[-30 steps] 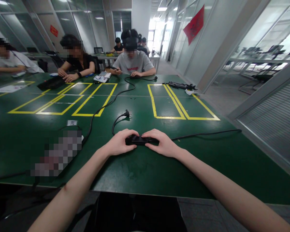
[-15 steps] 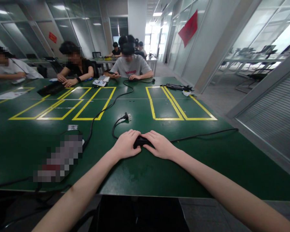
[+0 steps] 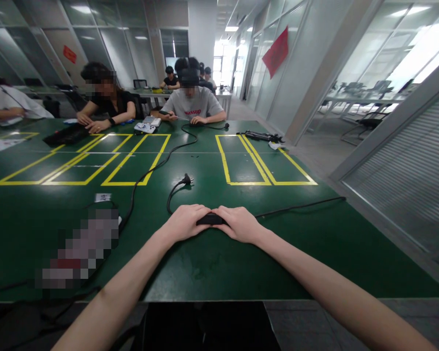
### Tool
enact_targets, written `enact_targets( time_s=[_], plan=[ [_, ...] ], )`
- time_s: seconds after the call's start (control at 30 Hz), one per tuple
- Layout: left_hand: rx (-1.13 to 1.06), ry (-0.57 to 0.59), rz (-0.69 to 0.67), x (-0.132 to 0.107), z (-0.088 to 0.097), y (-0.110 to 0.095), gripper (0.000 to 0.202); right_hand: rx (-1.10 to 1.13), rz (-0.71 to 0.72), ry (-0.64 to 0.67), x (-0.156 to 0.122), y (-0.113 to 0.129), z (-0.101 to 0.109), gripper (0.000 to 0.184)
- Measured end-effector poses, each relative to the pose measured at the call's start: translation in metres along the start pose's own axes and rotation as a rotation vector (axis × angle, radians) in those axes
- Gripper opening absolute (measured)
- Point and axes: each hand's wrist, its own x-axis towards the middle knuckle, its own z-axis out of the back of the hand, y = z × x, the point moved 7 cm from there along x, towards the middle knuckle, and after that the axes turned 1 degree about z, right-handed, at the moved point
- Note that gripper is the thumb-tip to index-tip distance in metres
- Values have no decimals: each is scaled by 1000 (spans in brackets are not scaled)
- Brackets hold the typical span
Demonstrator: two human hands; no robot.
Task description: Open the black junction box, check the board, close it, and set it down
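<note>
Black and blocky, a power adapter (image 3: 209, 220) is gripped from both ends over the near part of the green tabletop (image 3: 212, 273), left hand (image 3: 185, 223) around one side, right hand (image 3: 240, 224) around the other, fingertips nearly meeting above. Beyond lies a mains plug (image 3: 186, 179) on a curved cord (image 3: 169, 200); another cable (image 3: 292, 209) trails rightward.

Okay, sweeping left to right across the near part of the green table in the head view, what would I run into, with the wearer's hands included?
Pixelated object → left hand → black device → right hand → black cord.
</note>
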Motion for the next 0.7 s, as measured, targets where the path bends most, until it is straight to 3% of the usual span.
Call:
enact_targets(
  time_s=[0.23, 0.5, 0.7],
  plan=[
    [14, -88, 13, -6, 11, -2, 28, 16, -22, -110, -3, -3, 6, 32],
    [31, -124, -3, -9, 8, -2, 37, 106, 31, -165, -3, -3, 7, 28],
    [58, -121, 8, -7, 5, -4, 34, 103, 30, -217, -4, -5, 10, 26]
  ],
)
